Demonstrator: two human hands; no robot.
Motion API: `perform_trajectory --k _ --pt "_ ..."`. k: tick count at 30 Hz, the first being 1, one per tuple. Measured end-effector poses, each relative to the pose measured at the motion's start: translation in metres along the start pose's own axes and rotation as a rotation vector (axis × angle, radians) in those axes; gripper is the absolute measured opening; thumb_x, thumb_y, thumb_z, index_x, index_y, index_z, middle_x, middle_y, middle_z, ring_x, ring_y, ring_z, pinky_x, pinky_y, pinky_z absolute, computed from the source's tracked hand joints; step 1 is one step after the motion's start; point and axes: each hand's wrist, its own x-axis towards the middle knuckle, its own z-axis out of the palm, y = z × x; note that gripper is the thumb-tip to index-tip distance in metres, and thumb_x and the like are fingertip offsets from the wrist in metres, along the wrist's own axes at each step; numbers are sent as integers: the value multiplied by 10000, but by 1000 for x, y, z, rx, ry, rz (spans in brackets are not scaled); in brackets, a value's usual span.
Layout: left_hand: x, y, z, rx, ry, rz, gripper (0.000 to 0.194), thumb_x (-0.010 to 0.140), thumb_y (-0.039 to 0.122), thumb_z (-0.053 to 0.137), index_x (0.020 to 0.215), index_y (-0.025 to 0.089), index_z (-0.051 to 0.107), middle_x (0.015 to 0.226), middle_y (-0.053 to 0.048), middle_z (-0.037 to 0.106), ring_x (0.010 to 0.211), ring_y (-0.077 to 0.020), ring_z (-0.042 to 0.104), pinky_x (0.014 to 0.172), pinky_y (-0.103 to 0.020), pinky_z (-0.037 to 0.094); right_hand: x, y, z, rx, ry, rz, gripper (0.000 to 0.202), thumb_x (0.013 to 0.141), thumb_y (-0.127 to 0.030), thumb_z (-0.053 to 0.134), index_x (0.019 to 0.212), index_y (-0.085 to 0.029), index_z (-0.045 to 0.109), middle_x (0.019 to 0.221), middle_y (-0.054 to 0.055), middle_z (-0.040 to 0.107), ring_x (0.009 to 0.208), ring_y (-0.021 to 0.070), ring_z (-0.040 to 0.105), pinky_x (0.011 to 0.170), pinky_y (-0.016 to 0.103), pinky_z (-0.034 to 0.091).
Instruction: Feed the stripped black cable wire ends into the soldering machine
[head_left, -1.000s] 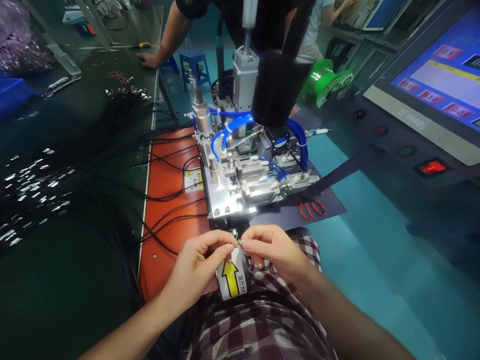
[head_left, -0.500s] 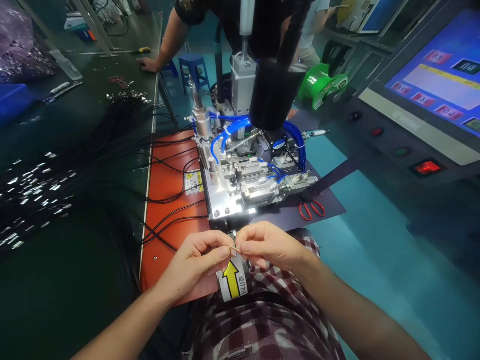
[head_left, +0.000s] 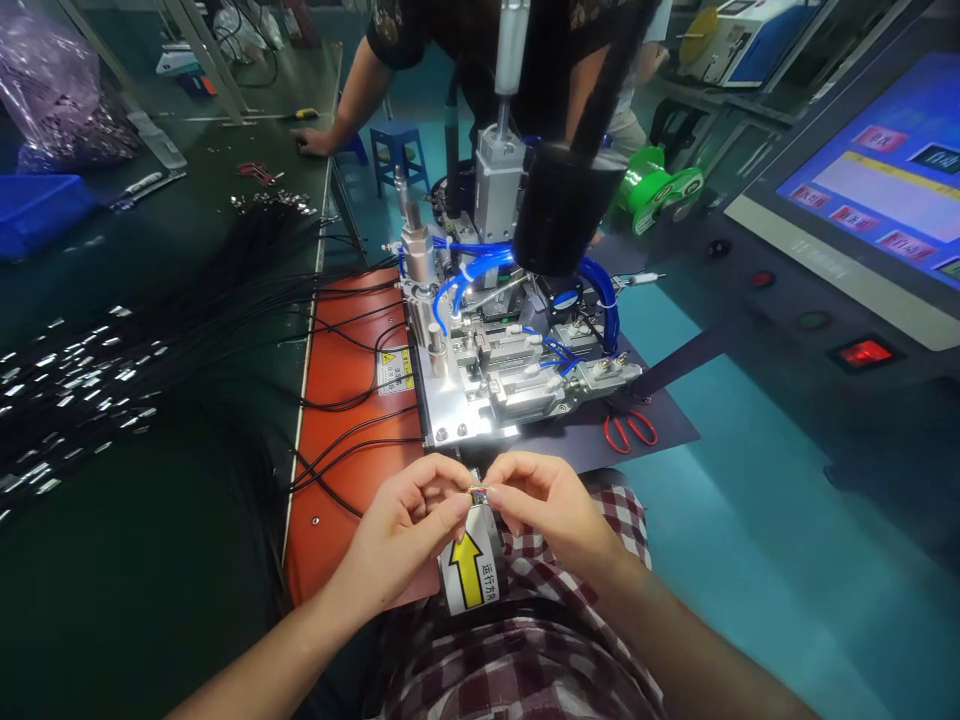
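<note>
Thin coloured wires (head_left: 478,491) are pinched between the fingertips of both hands, just in front of the metal machine (head_left: 517,370). My left hand (head_left: 420,510) grips them from the left with thumb and index finger. From the right, my right hand (head_left: 536,500) pinches their other side, its fingers curled. Fingertips hide most of the wires. Beneath the hands lies a white label with a yellow arrow (head_left: 468,570) on a rounded part.
Black cables (head_left: 247,270) spread over the dark table (head_left: 187,500) and orange plate (head_left: 345,370). Red-handled scissors (head_left: 630,432) lie right of the machine. A screen panel (head_left: 877,190) stands at right. Another person's hand (head_left: 313,141) rests on the table behind.
The view has shifted, so the scene sits slightly lower and further right. My fingertips remain together at the wires, which now lie more level between them.
</note>
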Motion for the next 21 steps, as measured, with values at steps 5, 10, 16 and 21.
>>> perform_trajectory --k 5,10,16,21 --pt "-3 2 4 69 64 29 157 798 269 625 926 177 621 656 15 556 539 -78 442 506 -184 346 -5 -4 3 -82 68 -26 172 736 -291 681 690 -146 600 575 -37 516 465 70 424 438 202 352" --pt "-4 5 9 -70 113 -59 159 789 306 632 740 162 584 431 74 418 401 -44 322 411 -156 247 -5 -1 0 2 0 -5 169 758 -298 660 713 -140 622 581 -36 519 464 68 431 460 208 343" --pt "-3 3 5 -173 87 -134 177 809 304 615 749 143 572 473 56 494 379 -14 299 426 -148 222 2 8 -1 147 -63 29 185 769 -315 656 729 -136 633 569 -43 507 454 59 402 455 205 293" --pt "0 3 2 -214 78 -142 184 798 300 629 757 135 560 591 18 584 375 -3 326 411 -152 197 2 8 3 135 -61 29 193 748 -316 676 701 -138 621 539 -49 488 450 64 373 452 212 277"
